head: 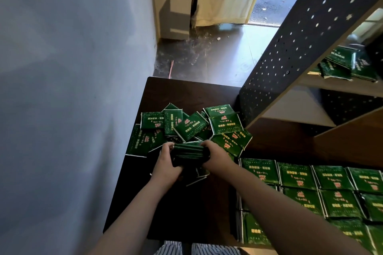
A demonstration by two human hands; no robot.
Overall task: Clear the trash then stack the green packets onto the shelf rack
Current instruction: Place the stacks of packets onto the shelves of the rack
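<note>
Two hands on one bundle: my left hand (167, 163) and my right hand (216, 157) each grip an end of a squared-up bundle of green packets (187, 152), fingers curled round its edges. I hold it low over the dark table (165, 93); whether its underside rests on the wood I cannot tell.

Just beyond my knuckles lies a loose heap (192, 124) of the same packets, overlapping at all angles. That is the unsorted part. To my right, flat rows of packets (331, 188) lie edge to edge on the tabletop, tidy but not on the shelves.

The shelf rack (310, 37) stands at the right, its perforated black side panel towards me. On one board a few shelved packets (348, 64) lie in a low, uneven pile, so stacking has begun, though only barely; the boards below them look bare from here.

As for the trash, I see none among the packets, but scattered debris (199, 47) lies on the floor by the doorway, and I cannot say whether that counts.

My judgement: early in the stacking, with most packets left on the table and this bundle the next to go up.
</note>
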